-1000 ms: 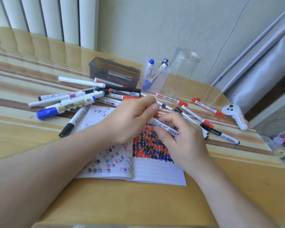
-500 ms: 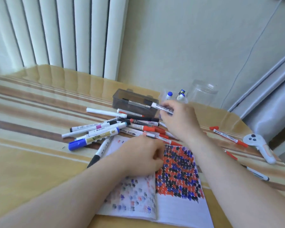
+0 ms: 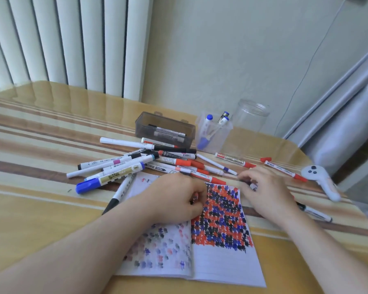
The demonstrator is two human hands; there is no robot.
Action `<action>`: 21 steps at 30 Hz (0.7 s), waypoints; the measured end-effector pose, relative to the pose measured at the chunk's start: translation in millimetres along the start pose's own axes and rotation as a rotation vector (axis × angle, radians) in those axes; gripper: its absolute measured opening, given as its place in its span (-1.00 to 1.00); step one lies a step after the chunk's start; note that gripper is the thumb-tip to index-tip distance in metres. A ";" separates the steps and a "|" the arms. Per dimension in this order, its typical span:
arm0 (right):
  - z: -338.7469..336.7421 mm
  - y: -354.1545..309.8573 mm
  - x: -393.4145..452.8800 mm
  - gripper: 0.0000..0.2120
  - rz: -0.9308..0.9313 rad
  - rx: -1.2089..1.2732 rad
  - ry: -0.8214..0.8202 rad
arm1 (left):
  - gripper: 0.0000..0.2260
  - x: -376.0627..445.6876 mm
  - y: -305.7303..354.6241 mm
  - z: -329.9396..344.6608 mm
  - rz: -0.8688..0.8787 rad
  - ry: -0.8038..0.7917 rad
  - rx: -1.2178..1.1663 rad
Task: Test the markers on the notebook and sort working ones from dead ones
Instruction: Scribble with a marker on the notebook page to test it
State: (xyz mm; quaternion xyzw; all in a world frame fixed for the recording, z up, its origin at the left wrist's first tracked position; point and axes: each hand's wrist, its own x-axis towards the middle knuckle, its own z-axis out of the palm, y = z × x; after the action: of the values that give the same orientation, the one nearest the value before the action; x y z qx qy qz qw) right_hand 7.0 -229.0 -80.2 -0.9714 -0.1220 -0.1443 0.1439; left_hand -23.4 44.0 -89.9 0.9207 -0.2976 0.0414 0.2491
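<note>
An open notebook (image 3: 221,266) lies in front of me, its right page packed with red, blue and black scribbles. My left hand (image 3: 179,198) rests on it as a closed fist with nothing visible inside. Just right of the notebook's top corner, my right hand (image 3: 266,192) curls its fingers around a white marker (image 3: 253,186) on the table. A pile of loose markers (image 3: 136,164) lies beyond the notebook. A dark grey box (image 3: 166,124) holds markers, and a clear square cup (image 3: 215,134) holds three blue-capped ones.
An empty clear jar (image 3: 252,115) stands behind the cup. A white controller (image 3: 321,181) lies at the right table edge, with a red-capped marker (image 3: 285,171) and a black-tipped marker (image 3: 314,213) near it. A radiator and wall stand behind the table.
My right hand carried a marker from over the notebook to the grey box, came back without it and now grips another marker right of the notebook. My left hand stayed on the page.
</note>
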 end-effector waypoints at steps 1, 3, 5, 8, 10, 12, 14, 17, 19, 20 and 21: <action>-8.1 21.8 -17.2 -0.83 0.077 -0.019 0.021 | -0.92 0.2 0.6 -0.2 0.000 -0.005 0.000; -20.7 53.5 -47.2 -0.82 0.215 -0.020 0.066 | -0.95 1.3 1.2 -0.7 -0.004 -0.015 0.001; -25.5 69.6 -70.1 -0.86 0.248 -0.021 0.069 | -0.96 2.5 2.2 0.0 -0.011 -0.016 0.006; -22.3 75.2 -83.5 -0.78 0.229 0.028 0.064 | -0.98 2.8 1.7 1.6 -0.029 -0.025 0.012; -21.2 73.6 -79.4 -0.80 0.231 0.038 0.078 | -0.99 2.2 1.2 1.9 -0.033 -0.035 0.003; -20.6 71.0 -73.3 -0.83 0.239 0.035 0.070 | -0.99 2.3 0.6 2.4 -0.030 -0.039 0.002; -21.0 67.8 -68.0 -0.85 0.286 0.077 0.054 | -0.99 2.7 -0.2 3.0 -0.025 -0.034 0.007; -25.9 61.4 -71.2 -0.88 0.387 0.182 0.068 | -0.98 2.7 -0.9 2.5 -0.026 -0.044 0.010; -30.5 56.8 -81.2 -0.92 0.431 0.261 0.138 | -0.99 2.8 -1.1 2.7 -0.031 -0.045 0.007; -33.1 52.2 -86.8 -0.92 0.436 0.323 0.166 | -0.98 2.5 -0.7 2.9 -0.028 -0.030 0.009; -35.1 44.9 -91.2 -0.91 0.419 0.400 0.181 | -0.93 1.9 0.1 2.8 -0.018 -0.002 0.013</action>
State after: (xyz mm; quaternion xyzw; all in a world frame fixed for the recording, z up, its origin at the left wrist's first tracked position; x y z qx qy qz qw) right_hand -73.9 -299.6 -87.8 -0.9110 0.0684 -0.1707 0.3692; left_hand -22.1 41.5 -91.8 0.9250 -0.2891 0.0400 0.2432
